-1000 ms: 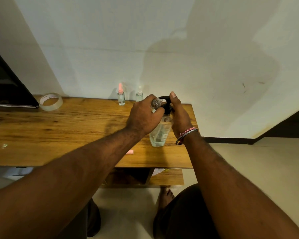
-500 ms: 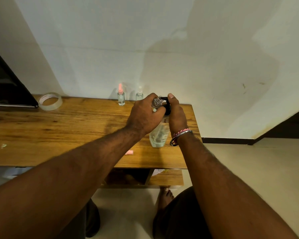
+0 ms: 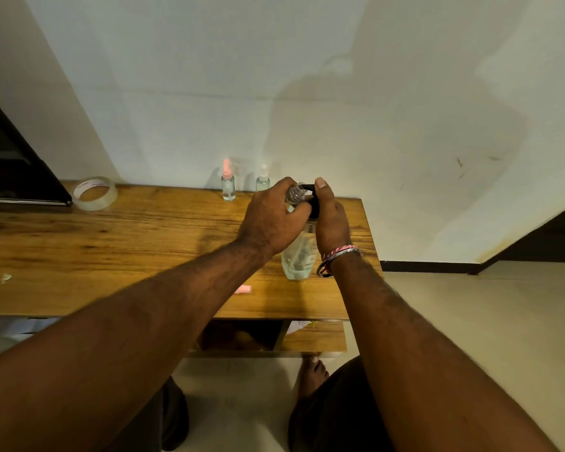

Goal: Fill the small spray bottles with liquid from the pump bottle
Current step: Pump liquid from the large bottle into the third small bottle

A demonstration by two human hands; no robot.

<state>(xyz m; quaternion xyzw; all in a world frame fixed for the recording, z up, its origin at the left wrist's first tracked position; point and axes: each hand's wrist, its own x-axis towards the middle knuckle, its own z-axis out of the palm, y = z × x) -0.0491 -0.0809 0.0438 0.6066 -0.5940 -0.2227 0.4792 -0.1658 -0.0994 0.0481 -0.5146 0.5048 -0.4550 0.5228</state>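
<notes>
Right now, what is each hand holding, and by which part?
The left hand grips a small uncapped spray bottle by its body. The right hand presses the pump bottle's black pump head.

Bare forearms are shown, a red-and-white thread band and a metal bangle being worn on the right wrist.

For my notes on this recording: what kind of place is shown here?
Probably a room in a home: a wooden desk against a plain painted wall, a tiled floor, and the person sits barefoot.
</notes>
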